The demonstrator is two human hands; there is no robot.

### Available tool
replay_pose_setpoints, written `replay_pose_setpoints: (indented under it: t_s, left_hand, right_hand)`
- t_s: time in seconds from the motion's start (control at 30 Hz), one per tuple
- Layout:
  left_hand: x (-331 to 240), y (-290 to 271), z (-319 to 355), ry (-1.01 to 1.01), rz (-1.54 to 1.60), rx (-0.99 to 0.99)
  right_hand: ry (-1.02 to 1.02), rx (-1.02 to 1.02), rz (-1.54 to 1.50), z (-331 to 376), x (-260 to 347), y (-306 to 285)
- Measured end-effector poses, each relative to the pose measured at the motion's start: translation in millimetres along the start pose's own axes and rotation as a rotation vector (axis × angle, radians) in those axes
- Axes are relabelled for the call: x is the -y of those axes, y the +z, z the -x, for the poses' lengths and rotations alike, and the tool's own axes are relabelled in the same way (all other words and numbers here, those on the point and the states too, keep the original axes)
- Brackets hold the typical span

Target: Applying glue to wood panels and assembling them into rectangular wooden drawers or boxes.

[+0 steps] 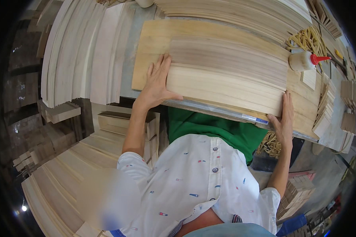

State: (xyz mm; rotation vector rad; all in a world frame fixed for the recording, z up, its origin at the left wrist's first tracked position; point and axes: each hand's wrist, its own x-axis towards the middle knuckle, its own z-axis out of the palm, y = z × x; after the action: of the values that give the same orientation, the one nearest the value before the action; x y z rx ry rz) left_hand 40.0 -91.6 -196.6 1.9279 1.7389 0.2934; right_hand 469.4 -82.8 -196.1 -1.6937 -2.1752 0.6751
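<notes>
Left hand [156, 86] and right hand [283, 123], both uncurled, brace opposite ends of the wooden slats [227, 83] (seemingly keeping them aligned). A wooden board [151, 39] supports them.

A grey surface [127, 79] carries a yellowish plywood board [154, 39] with pale and brownish wooden strips [225, 79] side by side on it; long planks [79, 55] lie at left, and long stacked slats [233, 12] along the far side

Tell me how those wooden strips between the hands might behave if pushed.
The wooden strips look like solid wood, so probably stiff. Lines between them suggest separate pieces, which might shift apart. Their long, straight edges make rolling unlikely.
</notes>
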Motion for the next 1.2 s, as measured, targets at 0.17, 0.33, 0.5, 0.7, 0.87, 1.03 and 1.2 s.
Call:
replay_pose_setpoints:
  t_s: [0.17,0.33,0.5,0.7,0.87,1.03,1.2]
  left_hand:
    - [-1,2,-1,0.006,0.026,0.003]
    - [-2,2,-5,0.032,0.03,0.019]
    - [-4,-1,1,0.027,0.077,-0.061]
    - [-46,4,-8,0.203,-0.008,-0.153]
    - [-87,23,-11,0.317,-0.016,-0.067]
    - [-96,33,-5,0.386,0.069,-0.073]
    - [-122,40,-16,0.528,0.134,-0.11]
  right_hand:
    - [-0.016,-0.003,0.053,2,2,-1]
    - [-0.014,-0.003,0.141,3,-3,-1]
    - [0.054,-0.062,-0.236,0,-10,-7]
    - [0.135,-0.478,-0.504,-56,-46,-16]
    - [0.115,-0.605,-0.487,-109,-37,-6]
    - [0.253,-0.716,-0.675,-130,-21,-5]
    - [0.359,-0.769,-0.687,-142,-10,-5]
